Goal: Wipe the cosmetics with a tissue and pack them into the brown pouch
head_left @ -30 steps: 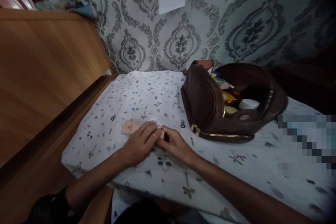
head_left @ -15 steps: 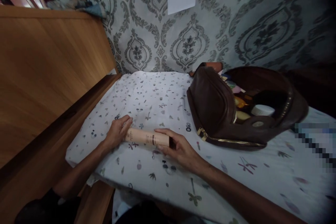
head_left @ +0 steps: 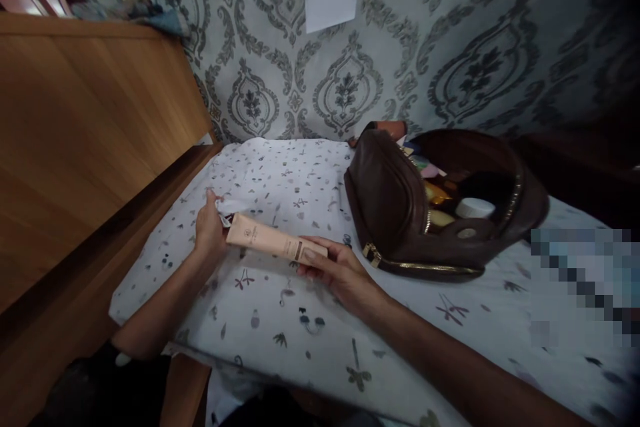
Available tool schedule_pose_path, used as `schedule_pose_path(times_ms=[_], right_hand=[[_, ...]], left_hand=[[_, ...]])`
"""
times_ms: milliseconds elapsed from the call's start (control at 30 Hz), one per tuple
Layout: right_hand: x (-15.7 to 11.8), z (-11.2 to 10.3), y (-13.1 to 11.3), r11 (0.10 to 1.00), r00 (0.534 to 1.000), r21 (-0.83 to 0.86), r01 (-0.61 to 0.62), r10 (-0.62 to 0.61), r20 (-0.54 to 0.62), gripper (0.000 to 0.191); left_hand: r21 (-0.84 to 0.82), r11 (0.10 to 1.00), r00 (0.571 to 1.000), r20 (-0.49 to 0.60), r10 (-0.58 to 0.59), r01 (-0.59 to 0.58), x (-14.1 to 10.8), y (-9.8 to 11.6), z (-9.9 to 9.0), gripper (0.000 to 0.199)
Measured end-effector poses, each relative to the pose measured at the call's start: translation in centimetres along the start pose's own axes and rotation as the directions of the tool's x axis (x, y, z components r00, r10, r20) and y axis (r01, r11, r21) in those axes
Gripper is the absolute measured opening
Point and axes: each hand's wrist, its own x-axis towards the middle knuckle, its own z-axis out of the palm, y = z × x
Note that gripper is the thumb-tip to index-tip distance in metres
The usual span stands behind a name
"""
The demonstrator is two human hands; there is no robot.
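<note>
A peach-coloured squeeze tube (head_left: 263, 237) with small dark print lies tilted across the space between my hands, above the patterned white sheet (head_left: 280, 307). My right hand (head_left: 343, 270) is closed around its right end, thumb on the near side, covering part of that end. At the tube's wide left end is my left hand (head_left: 210, 227), fingers curled and thumb up. A bunched bit of white cloth (head_left: 233, 207) rises at the left fingers; whether it belongs to the sheet I cannot tell. Whether the left fingers also touch the tube is unclear.
A dark brown bag (head_left: 385, 200) stands unzipped at the right, with a white-lidded container (head_left: 475, 207) and several small items inside. Behind it sits an orange-brown object (head_left: 391, 129). A wooden cabinet (head_left: 100, 113) borders the left side, and patterned wallpaper (head_left: 345, 87) the back.
My left hand has come off the tube's face and moved left and slightly up, with white cloth now showing at its fingers. The tube's left end has risen and its printed side shows more.
</note>
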Motion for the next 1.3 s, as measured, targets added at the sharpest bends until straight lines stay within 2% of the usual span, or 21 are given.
schedule_pose_path(times_ms=[67, 167, 233, 267, 333, 367, 433, 500, 533, 600, 667, 833, 867, 1000, 1033, 1067, 1100, 1133, 1167, 1267, 1300], right_hand=[[0.1, 0.0, -0.2, 0.996, 0.999, 0.09, 0.001, 0.003, -0.048, 0.046], [0.2, 0.0, -0.6, 0.975, 0.993, 0.224, 0.018, 0.009, -0.118, 0.042], [0.3, -0.1, -0.7, 0.96, 0.992, 0.281, 0.013, 0.024, -0.127, 0.041], [0.4, -0.1, -0.7, 0.956, 0.992, 0.294, 0.005, 0.033, -0.122, 0.041], [0.3, -0.1, -0.7, 0.955, 0.992, 0.298, -0.004, 0.041, -0.116, 0.042], [0.3, -0.1, -0.8, 0.958, 0.993, 0.288, 0.001, 0.033, -0.113, 0.043], [0.1, 0.0, -0.9, 0.969, 0.995, 0.246, 0.032, -0.008, -0.096, 0.045], [-0.1, 0.0, -1.0, 0.979, 0.996, 0.188, 0.074, -0.062, -0.07, 0.046], [-0.1, -0.1, -1.0, 0.983, 0.995, 0.162, 0.092, -0.084, -0.059, 0.046], [-0.2, -0.2, -1.0, 0.987, 0.993, 0.117, 0.114, -0.109, -0.048, 0.048], [-0.1, -0.5, -0.8, 0.99, 0.992, 0.072, 0.125, -0.122, -0.04, 0.05], [0.1, -0.8, -0.3, 0.99, 0.988, -0.03, 0.14, -0.142, -0.058, 0.054], [0.2, -0.8, -0.3, 0.991, 0.989, -0.038, 0.131, -0.133, -0.065, 0.054], [0.2, -0.6, -0.5, 0.997, 0.988, -0.01, 0.082, -0.082, -0.128, 0.059], [0.3, -0.6, -0.6, 0.997, 0.987, 0.008, 0.074, -0.072, -0.147, 0.06], [0.3, -0.6, -0.6, 0.997, 0.985, 0.026, 0.068, -0.063, -0.16, 0.061], [0.3, -0.6, -0.7, 0.997, 0.984, 0.044, 0.066, -0.058, -0.169, 0.061], [0.3, -0.6, -0.7, 0.996, 0.983, 0.061, 0.069, -0.058, -0.175, 0.06], [0.4, -0.7, -0.8, 0.994, 0.982, 0.076, 0.079, -0.065, -0.178, 0.06], [0.5, -0.8, -0.9, 0.986, 0.977, 0.112, 0.123, -0.101, -0.188, 0.056], [0.5, -0.9, -0.9, 0.985, 0.977, 0.114, 0.13, -0.107, -0.186, 0.055]], left_hand=[[-0.122, 0.991, 0.998, 0.001, -0.057, 0.057, 0.3, 0.1, 0.6, 0.034], [-0.168, 0.983, 0.994, 0.088, -0.061, 0.075, -0.3, -0.3, 1.4, 0.03], [-0.186, 0.975, 0.974, 0.21, -0.084, 0.124, -1.6, -0.9, 1.9, 0.025], [-0.185, 0.969, 0.946, 0.309, -0.103, 0.166, -2.5, -1.3, 2.1, 0.021], [-0.143, 0.963, 0.857, 0.499, -0.13, 0.229, -4.7, -2.3, 2.6, 0.02], [-0.107, 0.961, 0.787, 0.6, -0.143, 0.256, -5.8, -2.8, 2.8, 0.027], [-0.031, 0.95, 0.61, 0.773, -0.174, 0.311, -7.6, -3.6, 3.2, 0.043], [0.01, 0.944, 0.446, 0.879, -0.165, 0.329, -8.5, -4.2, 3.4, 0.053], [0.016, 0.947, 0.391, 0.908, -0.148, 0.321, -8.6, -4.4, 3.4, 0.055], [0.029, 0.962, 0.322, 0.939, -0.12, 0.273, -8.3, -4.8, 3.3, 0.054], [0.048, 0.982, 0.316, 0.943, -0.105, 0.182, -7.7, -5.3, 3.1, 0.05], [0.121, 0.992, 0.393, 0.915, -0.094, -0.046, -6.3, -6.2, 2.6, 0.044], [0.143, 0.987, 0.416, 0.904, -0.101, -0.072, -6.1, -6.2, 2.6, 0.04], [0.218, 0.963, 0.573, 0.815, -0.09, -0.16, -5.5, -5.7, 2.7, 0.04], [0.235, 0.956, 0.6, 0.795, -0.085, -0.176, -5.4, -5.5, 2.6, 0.042], [0.249, 0.95, 0.611, 0.787, -0.084, -0.19, -5.5, -5.3, 2.5, 0.043], [0.254, 0.947, 0.601, 0.794, -0.087, -0.198, -5.6, -5.1, 2.4, 0.044], [0.245, 0.949, 0.565, 0.82, -0.094, -0.197, -5.7, -4.9, 2.3, 0.045], [0.22, 0.959, 0.504, 0.858, -0.103, -0.179, -5.9, -4.8, 2.2, 0.046], [0.116, 0.993, 0.231, 0.966, -0.111, -0.006, -6.6, -4.7, 2.1, 0.053], [0.095, 0.994, 0.168, 0.98, -0.103, 0.055, -6.7, -4.6, 2.2, 0.057]])
